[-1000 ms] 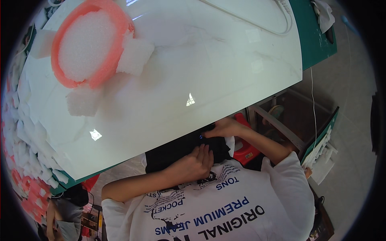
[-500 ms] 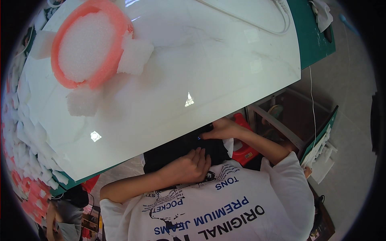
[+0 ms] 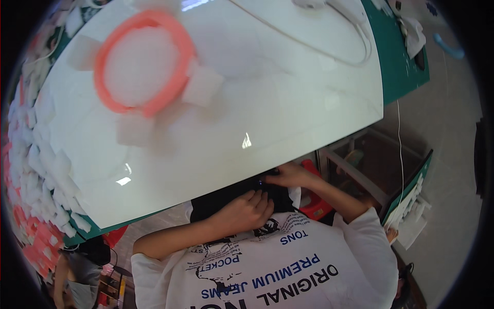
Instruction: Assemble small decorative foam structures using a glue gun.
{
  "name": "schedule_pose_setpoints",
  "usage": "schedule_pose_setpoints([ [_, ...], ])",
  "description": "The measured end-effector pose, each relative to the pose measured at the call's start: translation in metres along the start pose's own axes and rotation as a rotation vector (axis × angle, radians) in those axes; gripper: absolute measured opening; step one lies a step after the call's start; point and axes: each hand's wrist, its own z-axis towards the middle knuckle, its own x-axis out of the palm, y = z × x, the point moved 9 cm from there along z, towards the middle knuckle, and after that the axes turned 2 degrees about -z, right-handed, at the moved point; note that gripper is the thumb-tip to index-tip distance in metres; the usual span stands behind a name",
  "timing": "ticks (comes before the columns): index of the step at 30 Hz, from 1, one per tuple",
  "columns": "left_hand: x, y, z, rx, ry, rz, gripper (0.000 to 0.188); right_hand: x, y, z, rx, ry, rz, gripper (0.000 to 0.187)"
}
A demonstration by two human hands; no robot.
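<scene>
My left hand (image 3: 249, 210) lies low over my lap, its fingers bent and held together against the black cloth (image 3: 213, 206) there. Whether anything is in them cannot be seen. My right hand (image 3: 285, 176) is just under the near table edge, closed about something dark with a tiny blue glint by the thumb. The table edge and the dark background hide most of its fingers. Both hands are below the white tabletop (image 3: 288, 103). On that tabletop, away from my hands, lies a coral foam ring (image 3: 186, 49) around a white foam disc (image 3: 139, 64), with white foam blocks (image 3: 203, 85) around it.
White foam pieces (image 3: 38, 159) pile up along the left, with coral pieces (image 3: 41, 239) below. A white cable (image 3: 288, 38) crosses the far tabletop. A green surface (image 3: 399, 67) adjoins at right. Under the table is a red plastic thing (image 3: 314, 206). Another person (image 3: 82, 278) appears lower left.
The view has shifted, so the foam ring and tabletop appear farther right. Both hands stay low at my lap in nearly the same pose.
</scene>
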Motion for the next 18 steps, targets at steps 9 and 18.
schedule_pose_setpoints([
  [9, -0.067, 0.006, 0.004, 0.018, -0.144, -0.092, 0.024, -0.009, 0.114, -0.050, -0.114, 0.336, -0.685, 0.025],
  [18, -0.272, 0.093, -0.078, -0.314, -0.719, -0.091, 0.120, -0.124, 0.301, -0.067, -0.740, -0.411, -0.705, 0.082],
])
